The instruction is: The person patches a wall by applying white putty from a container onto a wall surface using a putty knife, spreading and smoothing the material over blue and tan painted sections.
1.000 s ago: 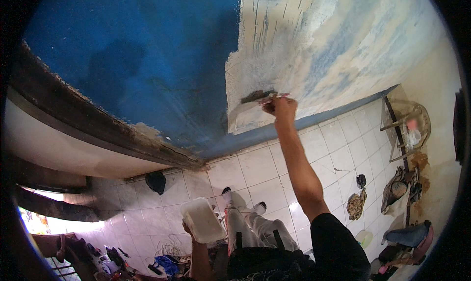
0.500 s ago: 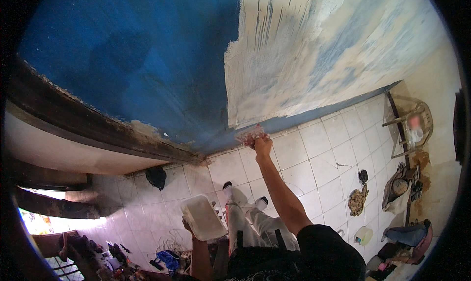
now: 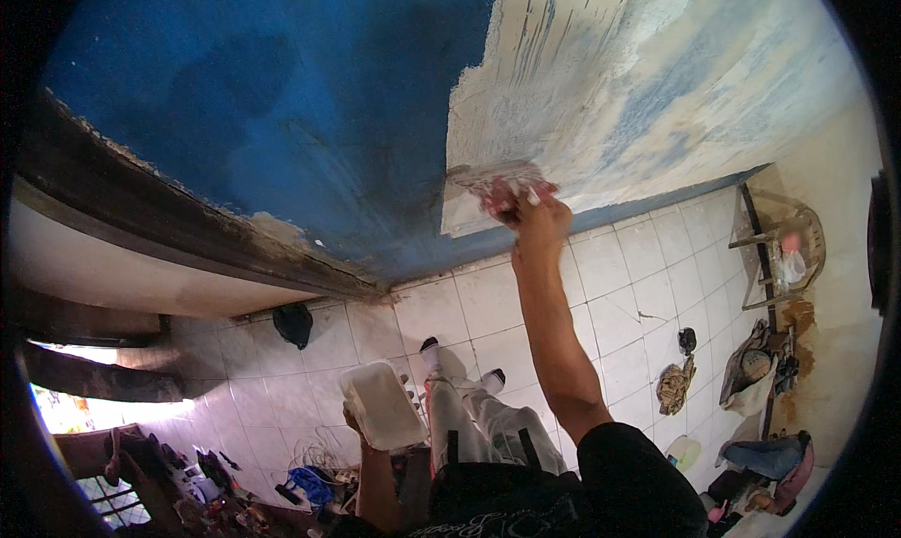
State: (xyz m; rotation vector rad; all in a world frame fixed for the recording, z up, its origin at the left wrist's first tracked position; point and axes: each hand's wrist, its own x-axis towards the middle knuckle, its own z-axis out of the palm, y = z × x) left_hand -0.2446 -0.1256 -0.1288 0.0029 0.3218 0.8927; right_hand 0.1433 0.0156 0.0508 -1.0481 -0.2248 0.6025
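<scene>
A wide putty knife (image 3: 514, 183) with a reddish, smeared grip is held in my right hand (image 3: 542, 221), fingers wrapped round it. Its blurred blade lies against the pale coat (image 3: 563, 97) on the wall, close to that coat's lower left corner. To the left, bare blue paint (image 3: 375, 97) covers the wall. Low down, my left hand (image 3: 354, 419) grips the side of a whitish rectangular tub (image 3: 387, 405), its fingers partly hidden behind it. What lies inside the tub is too pale to make out.
A dark wooden beam (image 3: 188, 214) edges the blue wall at left. On the tiled floor (image 3: 601, 303) lie a black bag (image 3: 293, 325), a crumpled brown cloth (image 3: 674, 388) and a blue bundle (image 3: 312, 484) near cables. A chair (image 3: 798, 242) stands at the right wall.
My right hand has moved up and slightly right with the putty knife, from the coat's bottom edge onto the coat. My left hand still holds the tub; the view has shifted slightly.
</scene>
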